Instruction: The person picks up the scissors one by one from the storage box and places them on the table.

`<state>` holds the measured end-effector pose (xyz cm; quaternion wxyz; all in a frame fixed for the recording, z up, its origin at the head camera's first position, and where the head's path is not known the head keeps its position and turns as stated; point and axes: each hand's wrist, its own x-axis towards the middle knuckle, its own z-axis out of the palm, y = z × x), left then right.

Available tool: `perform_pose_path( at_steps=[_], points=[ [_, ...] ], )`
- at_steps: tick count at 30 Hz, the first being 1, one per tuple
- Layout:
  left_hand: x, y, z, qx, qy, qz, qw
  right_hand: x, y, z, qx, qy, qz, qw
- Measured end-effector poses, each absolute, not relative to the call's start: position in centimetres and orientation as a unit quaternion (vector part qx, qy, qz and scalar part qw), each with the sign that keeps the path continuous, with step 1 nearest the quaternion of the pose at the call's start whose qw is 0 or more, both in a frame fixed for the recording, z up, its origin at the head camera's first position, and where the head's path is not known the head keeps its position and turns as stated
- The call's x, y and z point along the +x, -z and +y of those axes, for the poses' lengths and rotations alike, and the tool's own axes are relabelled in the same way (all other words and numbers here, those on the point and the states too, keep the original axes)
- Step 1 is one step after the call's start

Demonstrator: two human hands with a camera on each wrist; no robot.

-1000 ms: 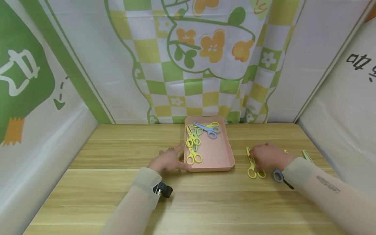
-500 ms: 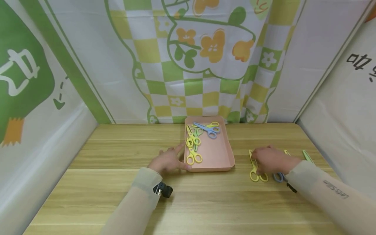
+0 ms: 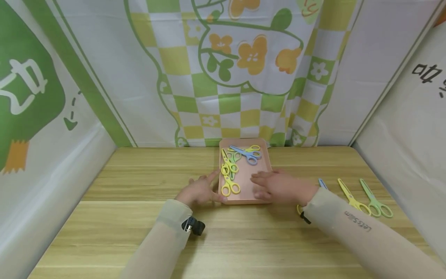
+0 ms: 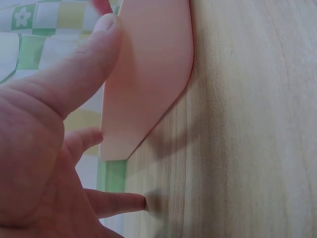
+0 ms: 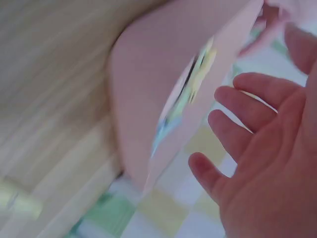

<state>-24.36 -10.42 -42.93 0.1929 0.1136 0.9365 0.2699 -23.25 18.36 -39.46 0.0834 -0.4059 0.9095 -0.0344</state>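
The pink tray (image 3: 244,185) stands on the wooden table with several yellow, green and blue scissors heaped toward its left and back. My left hand (image 3: 198,190) has its fingers spread at the tray's front left corner; in the left wrist view the thumb lies along the tray wall (image 4: 143,64). Over the tray's right side is my right hand (image 3: 280,188), fingers extended and nothing held in it. Its palm shows bare in the right wrist view, beside the tray (image 5: 133,74).
Right of the tray lie green scissors (image 3: 373,197), yellow scissors (image 3: 350,197) and a blue blade (image 3: 323,183). A yellow handle loop (image 3: 299,209) peeks out below the right wrist. A checkered curtain (image 3: 240,104) hangs behind the table.
My right hand has let go of yellow scissors on the table, after shifting them slightly right, and moved left over the tray. The left hand has stayed put.
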Motion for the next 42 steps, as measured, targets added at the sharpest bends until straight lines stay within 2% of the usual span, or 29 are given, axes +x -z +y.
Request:
perform_pose_path(
  at_steps=[4,10,18,25,28,36,40,42],
  points=[
    [-24.3,42.9,-10.5,0.103,-0.274,0.936,0.196,-22.9,40.3,15.0,-0.400,0.036,0.902,0.157],
    [-24.4,42.8,-10.4,0.114,-0.275,0.935,0.191,-23.1,40.9,13.2,-0.369,0.020,0.908,0.200],
    [-25.2,43.6,-10.6,0.122,-0.256,0.940,0.192,-23.8,40.2,14.2,-0.371,0.015,0.912,0.172],
    [-25.5,44.1,-10.7,0.113,-0.263,0.937,0.200,-23.9,40.5,14.7,-0.357,0.029,0.908,0.217],
    [-25.4,44.0,-10.7,0.123,-0.259,0.937,0.200,-24.3,40.4,15.1,-0.353,0.054,0.909,0.214],
    [-25.1,43.7,-10.6,0.119,-0.263,0.936,0.203,-27.6,39.1,15.0,-0.226,0.150,0.938,0.214],
    [-24.9,43.5,-10.6,0.127,-0.252,0.939,0.198,-29.1,39.4,14.1,-0.234,0.143,0.941,0.199],
    [-24.8,43.4,-10.7,0.135,-0.249,0.939,0.194,-30.2,40.7,13.9,-0.247,0.178,0.931,0.201]
  ],
)
